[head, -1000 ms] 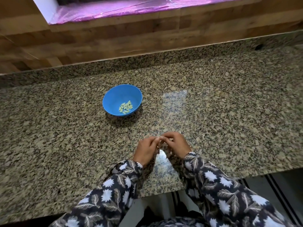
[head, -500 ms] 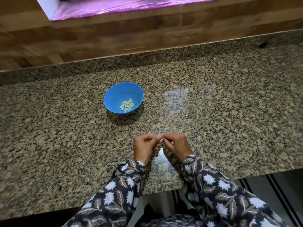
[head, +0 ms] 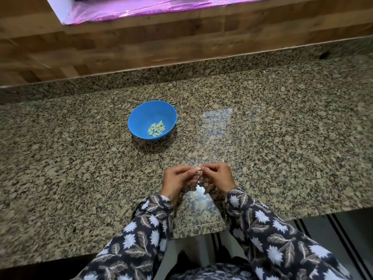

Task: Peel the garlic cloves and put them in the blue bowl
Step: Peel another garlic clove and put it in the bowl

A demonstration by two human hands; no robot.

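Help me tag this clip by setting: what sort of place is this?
Probably a home kitchen: a speckled granite countertop, a brown wood-panel wall behind it, and a round blue bowl holding pale peeled garlic cloves.

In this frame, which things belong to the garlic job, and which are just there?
Job: garlic clove, pinched between left hand and right hand; peeled cloves in the blue bowl.
Just there: granite counter; wooden wall; pink sheet.
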